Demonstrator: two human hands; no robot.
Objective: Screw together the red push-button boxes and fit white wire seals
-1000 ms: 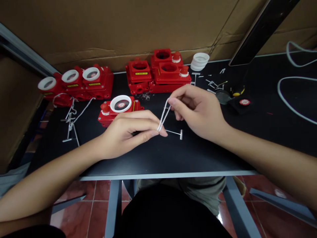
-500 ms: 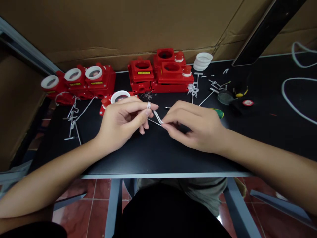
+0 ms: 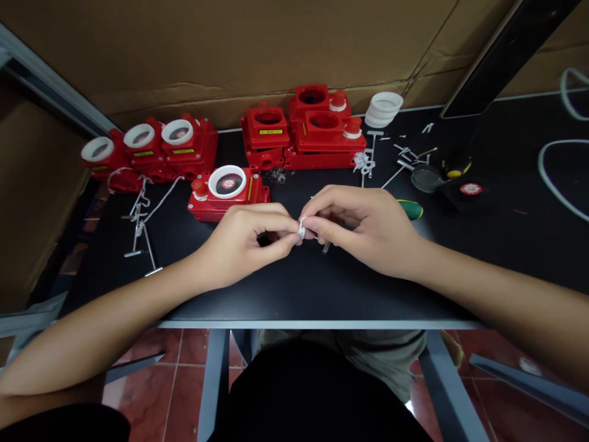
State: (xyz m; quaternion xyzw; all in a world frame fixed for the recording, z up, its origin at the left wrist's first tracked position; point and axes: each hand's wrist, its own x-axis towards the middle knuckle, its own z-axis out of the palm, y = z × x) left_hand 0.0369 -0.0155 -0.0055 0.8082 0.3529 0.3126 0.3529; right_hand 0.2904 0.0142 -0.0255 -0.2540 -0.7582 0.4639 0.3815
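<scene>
Between my fingertips is a bunched white cord (image 3: 302, 229), pinched from both sides above the black table. My left hand (image 3: 253, 242) holds it between thumb and forefinger. My right hand (image 3: 363, 227) grips the same cord, its thumb and forefinger meeting the left fingertips. A thin metal rod (image 3: 326, 247) shows partly beneath my right fingers; most of it is hidden. Just behind my left hand sits a red box (image 3: 214, 212) with a white ring (image 3: 227, 182) around its round window. A green handle (image 3: 411, 209) pokes out behind my right hand.
Red boxes with white rings (image 3: 177, 132) line the back left, with corded metal T-bars (image 3: 138, 230) before them. More red boxes (image 3: 326, 138) stand at the back centre. White rings (image 3: 384, 110) are stacked beside them. Small metal parts (image 3: 414, 155) and a white cable (image 3: 559, 175) lie right.
My hands have come together, and the cord once looped at my left forefinger and stretched between them is now bunched at the fingertips. The red box behind my left hand is more exposed.
</scene>
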